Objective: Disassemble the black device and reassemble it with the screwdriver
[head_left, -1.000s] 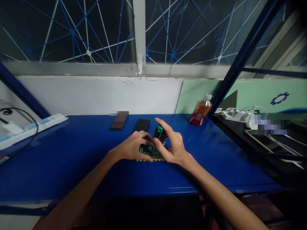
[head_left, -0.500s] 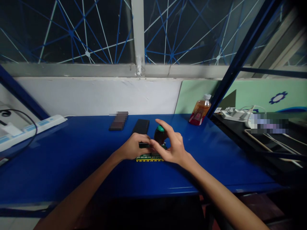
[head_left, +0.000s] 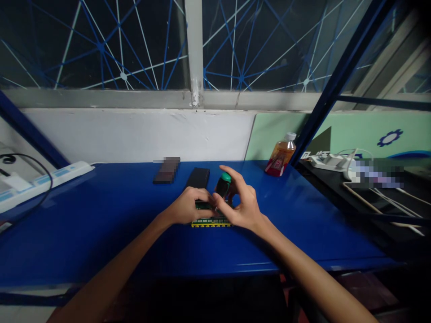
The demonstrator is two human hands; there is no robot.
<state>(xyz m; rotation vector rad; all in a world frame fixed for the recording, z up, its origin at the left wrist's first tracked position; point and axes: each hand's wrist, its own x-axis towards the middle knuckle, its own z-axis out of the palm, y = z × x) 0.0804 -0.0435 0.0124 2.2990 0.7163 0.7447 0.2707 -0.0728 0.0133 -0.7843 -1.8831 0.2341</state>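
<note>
My right hand is closed around a short screwdriver with a black handle and a green cap. The handle leans slightly, its lower end pointing down at a green circuit board with a yellow edge. From the left, my left hand reaches over the board, thumb and index finger closing together beside the screwdriver's lower end. What those fingertips pinch is too small to make out. The board lies on the blue table, partly covered by both hands.
Behind the hands lies a dark flat phone-like slab, with another dark slab, partly blurred, to its left. A bottle of reddish drink stands at the back right. A white power strip runs along the left; cables and a charger lie on the right.
The screwdriver has tilted a little, and its handle shows more between my right fingers. My right thumb has shifted slightly right. The left hand and the board have barely moved.
</note>
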